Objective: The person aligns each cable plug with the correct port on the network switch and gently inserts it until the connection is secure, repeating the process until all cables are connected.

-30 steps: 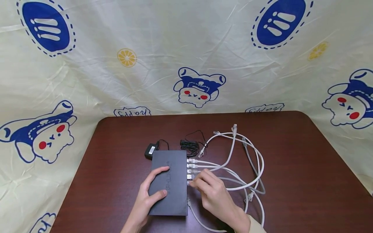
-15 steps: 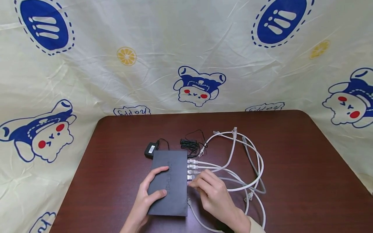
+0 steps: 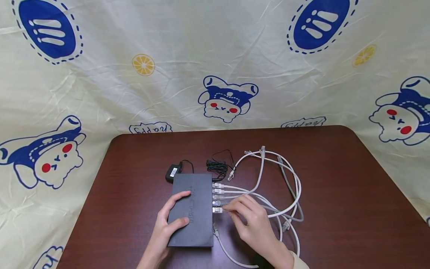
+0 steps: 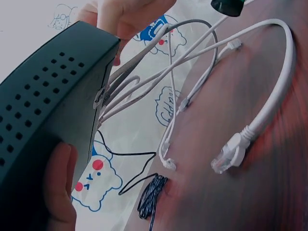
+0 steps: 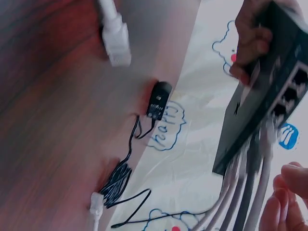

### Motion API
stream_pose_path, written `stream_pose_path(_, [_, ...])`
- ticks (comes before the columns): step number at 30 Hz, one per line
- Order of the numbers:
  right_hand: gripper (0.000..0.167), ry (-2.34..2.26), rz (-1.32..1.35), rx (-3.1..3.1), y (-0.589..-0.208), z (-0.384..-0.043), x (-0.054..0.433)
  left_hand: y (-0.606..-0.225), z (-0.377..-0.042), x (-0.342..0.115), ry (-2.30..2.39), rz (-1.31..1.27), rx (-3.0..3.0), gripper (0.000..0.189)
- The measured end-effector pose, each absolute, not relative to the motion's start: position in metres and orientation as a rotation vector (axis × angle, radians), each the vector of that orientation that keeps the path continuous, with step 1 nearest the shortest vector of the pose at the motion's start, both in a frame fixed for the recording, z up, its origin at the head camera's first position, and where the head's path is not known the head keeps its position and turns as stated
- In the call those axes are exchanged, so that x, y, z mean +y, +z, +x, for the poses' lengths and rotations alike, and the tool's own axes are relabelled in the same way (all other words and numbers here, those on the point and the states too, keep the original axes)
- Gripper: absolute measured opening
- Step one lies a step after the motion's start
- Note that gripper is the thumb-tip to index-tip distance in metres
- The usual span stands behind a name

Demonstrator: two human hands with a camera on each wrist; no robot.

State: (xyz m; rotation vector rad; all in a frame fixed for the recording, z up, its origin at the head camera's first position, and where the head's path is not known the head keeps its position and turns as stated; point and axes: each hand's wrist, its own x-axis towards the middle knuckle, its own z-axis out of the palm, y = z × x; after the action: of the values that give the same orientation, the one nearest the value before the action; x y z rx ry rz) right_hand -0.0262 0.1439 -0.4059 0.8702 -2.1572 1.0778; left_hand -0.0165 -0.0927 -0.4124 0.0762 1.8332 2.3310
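A dark network switch point(image 3: 199, 220) is held by my left hand point(image 3: 164, 228), thumb and a finger on its top face and other fingers point(image 4: 61, 178) against its underside. Several Ethernet cables are plugged along its right side; the nearest plugged connector point(image 3: 217, 210) is uncovered. My right hand point(image 3: 252, 220) is just right of that connector; in the right wrist view its loosely bent fingers point(image 5: 276, 207) stand apart from the cables point(image 5: 262, 178). Several ports point(image 5: 289, 94) hold no plug. Below the switch's right edge is a loose Ethernet plug point(image 3: 216, 229), clear-tipped in the left wrist view.
Behind the switch lie a black power adapter point(image 3: 173, 172) and its bundled black cord point(image 3: 217, 167). Looped white and grey cables point(image 3: 299, 186) spread to the right, with loose plugs point(image 3: 231, 175) among them. A printed sheet point(image 3: 168, 93) hangs behind the brown table point(image 3: 336, 179).
My right hand has drawn back slightly to the right from the nearest connector, uncovering it. The standing loose cable end has swung left. My left hand keeps its hold on the network switch.
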Motion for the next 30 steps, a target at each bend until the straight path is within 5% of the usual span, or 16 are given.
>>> stream_pose_path(30, [0.039,1.118,0.61,-2.152,-0.4,-0.044,0.208,-0.424,-0.019,-0.102,2.305,0.053,1.879,0.061])
